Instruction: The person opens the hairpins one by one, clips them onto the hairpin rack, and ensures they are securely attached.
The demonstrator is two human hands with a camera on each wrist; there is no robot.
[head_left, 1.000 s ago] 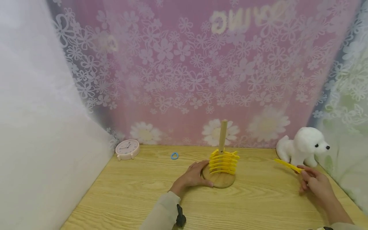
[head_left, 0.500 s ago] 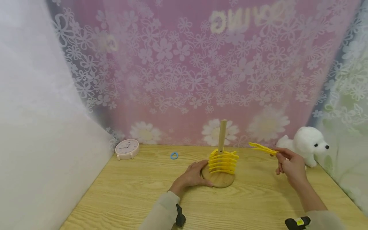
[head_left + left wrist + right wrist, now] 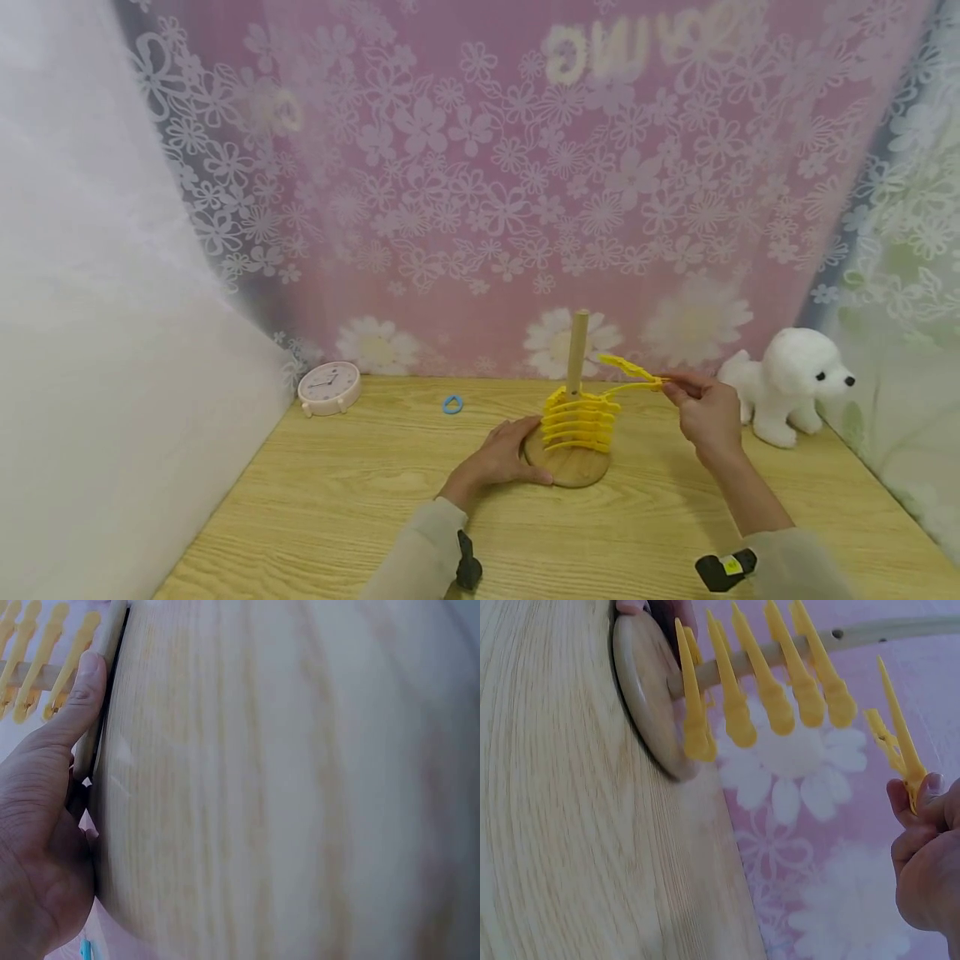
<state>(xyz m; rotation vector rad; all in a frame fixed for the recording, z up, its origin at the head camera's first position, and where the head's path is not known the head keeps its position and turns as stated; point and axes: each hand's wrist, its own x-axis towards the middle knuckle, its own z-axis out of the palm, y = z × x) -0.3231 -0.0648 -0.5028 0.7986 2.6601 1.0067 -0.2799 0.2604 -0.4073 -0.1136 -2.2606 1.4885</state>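
A round wooden base [image 3: 573,473] with an upright wooden post [image 3: 577,346] stands on the table. My left hand [image 3: 497,458] holds the base's left rim, the thumb [image 3: 88,682] lying on its top. Several yellow hair clips [image 3: 581,427] sit one above another on the lower post; in the right wrist view they straddle it in a row. With thumb and fingertips my right hand [image 3: 705,408] pinches another yellow clip [image 3: 903,739] at its tail. That clip's two arms are spread apart, pointing toward the post just above the stacked clips.
A pink clock [image 3: 330,388] stands at the table's back left. Nearer the middle lies a small blue ring [image 3: 452,404]. A white plush dog [image 3: 795,383] is at the back right, behind my right hand. Flowered curtain [image 3: 480,208] hangs behind the wooden table [image 3: 315,500].
My right hand has moved left and upward from beside the plush dog to the post, carrying the yellow clip. The clip's arms have spread. My left hand stays on the base.
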